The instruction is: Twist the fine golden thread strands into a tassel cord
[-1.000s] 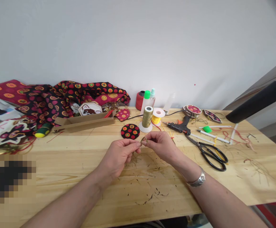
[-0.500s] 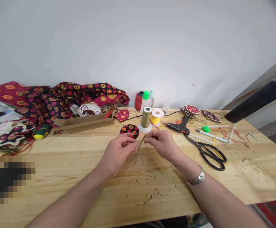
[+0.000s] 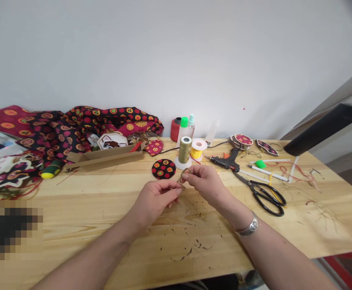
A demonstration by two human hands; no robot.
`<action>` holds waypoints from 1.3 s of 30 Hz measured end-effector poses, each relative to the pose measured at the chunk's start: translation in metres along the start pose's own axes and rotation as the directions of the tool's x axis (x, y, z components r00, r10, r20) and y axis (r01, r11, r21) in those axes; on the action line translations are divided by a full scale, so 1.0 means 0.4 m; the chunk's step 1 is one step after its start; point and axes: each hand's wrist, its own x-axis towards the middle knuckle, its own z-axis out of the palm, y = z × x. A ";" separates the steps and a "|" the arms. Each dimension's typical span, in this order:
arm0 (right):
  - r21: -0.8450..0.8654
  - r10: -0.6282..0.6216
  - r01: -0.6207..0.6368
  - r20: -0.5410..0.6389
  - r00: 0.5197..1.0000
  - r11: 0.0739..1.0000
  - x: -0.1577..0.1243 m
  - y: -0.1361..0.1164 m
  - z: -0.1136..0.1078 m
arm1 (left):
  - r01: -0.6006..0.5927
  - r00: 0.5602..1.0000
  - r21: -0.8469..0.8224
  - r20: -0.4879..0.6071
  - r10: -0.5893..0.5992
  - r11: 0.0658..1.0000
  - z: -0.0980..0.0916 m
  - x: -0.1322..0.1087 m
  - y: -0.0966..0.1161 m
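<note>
Fingers (image 3: pixel 171 195) of left hand (image 3: pixel 155 200) and right hand (image 3: pixel 207 183) pinch thread (image 3: pixel 181 177), looped but seemingly untightened, with an olive spool (image 3: pixel 184 151) at twelve o'clock.

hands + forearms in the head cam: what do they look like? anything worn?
Bare hands, no gloves, and no sleeves on the visible forearms. The right hand has a broad, silver-coloured bracelet at its wrist, with surface markings too small to make out. The left hand shows nothing at its wrist.

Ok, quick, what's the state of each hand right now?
Left hand: closed, pinching thin, looped olive thread between thumb and fingers.
Right hand: closed, pinching the thread too.
</note>
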 end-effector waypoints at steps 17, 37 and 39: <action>0.353 0.108 -0.127 0.074 0.991 0.927 -0.010 -0.024 0.009 | -0.207 0.931 0.309 -0.229 0.284 0.928 -0.016 0.002 0.011; 0.107 0.034 -0.047 0.120 0.992 0.993 -0.009 -0.010 0.016 | -0.050 0.999 -0.128 -0.018 0.048 0.991 0.002 0.006 0.001; 0.086 0.037 -0.047 0.110 0.993 0.995 -0.009 -0.011 0.016 | -0.039 0.999 -0.104 -0.028 0.036 0.994 0.001 0.009 -0.004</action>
